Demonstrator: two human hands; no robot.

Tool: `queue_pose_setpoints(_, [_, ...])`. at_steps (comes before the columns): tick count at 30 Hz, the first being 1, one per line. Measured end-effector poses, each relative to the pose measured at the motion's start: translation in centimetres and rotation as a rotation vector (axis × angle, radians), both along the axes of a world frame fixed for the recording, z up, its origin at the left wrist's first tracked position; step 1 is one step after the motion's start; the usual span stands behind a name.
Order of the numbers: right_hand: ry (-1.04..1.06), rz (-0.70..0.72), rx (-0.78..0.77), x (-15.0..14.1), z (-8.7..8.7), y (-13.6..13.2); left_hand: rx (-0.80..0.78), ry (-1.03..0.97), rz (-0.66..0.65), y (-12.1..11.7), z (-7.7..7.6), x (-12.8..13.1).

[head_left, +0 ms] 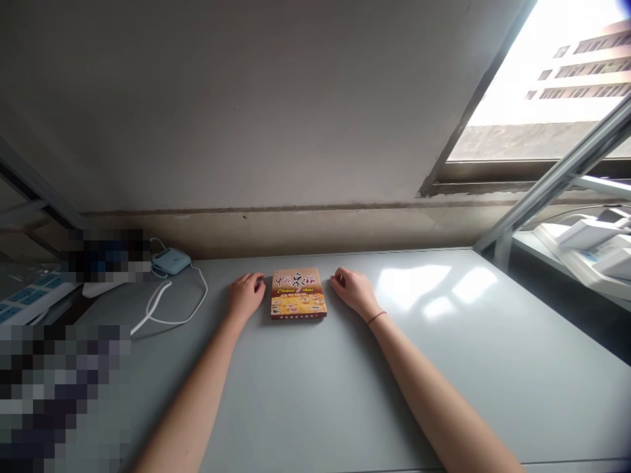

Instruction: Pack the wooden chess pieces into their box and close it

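A Chinese chess box [298, 294] lies flat on the grey table, its orange and yellow lid printed with characters and pictures of round pieces. To the left of the box, my left hand [246, 293] rests on the tabletop with its fingers loosely curled; a small dark patch, perhaps shadow, shows by the thumb. On the other side, my right hand [353, 289] also rests curled, with a thin red cord around the wrist. Neither hand touches the box, which appears closed. Nothing shows in the fingers of either hand.
On the left of the grey table [305, 407] are a light blue device [171, 261] and a looped white cable [197, 309]. A wall [271, 131] stands behind. Metal frame bars rise on both sides. White devices [591, 233] sit on a right-hand shelf, below a window.
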State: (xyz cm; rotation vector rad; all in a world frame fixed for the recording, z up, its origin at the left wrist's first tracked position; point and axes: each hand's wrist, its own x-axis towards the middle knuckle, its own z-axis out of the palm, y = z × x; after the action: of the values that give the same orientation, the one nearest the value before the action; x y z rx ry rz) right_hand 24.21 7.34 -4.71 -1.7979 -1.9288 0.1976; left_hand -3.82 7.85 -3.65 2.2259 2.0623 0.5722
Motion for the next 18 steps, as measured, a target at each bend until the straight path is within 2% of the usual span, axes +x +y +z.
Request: queue_pose_setpoints(18, [0.007, -0.001, -0.015, 0.02, 0.02, -0.01, -0.001, -0.002, -0.003, 0.01, -0.06, -0.04])
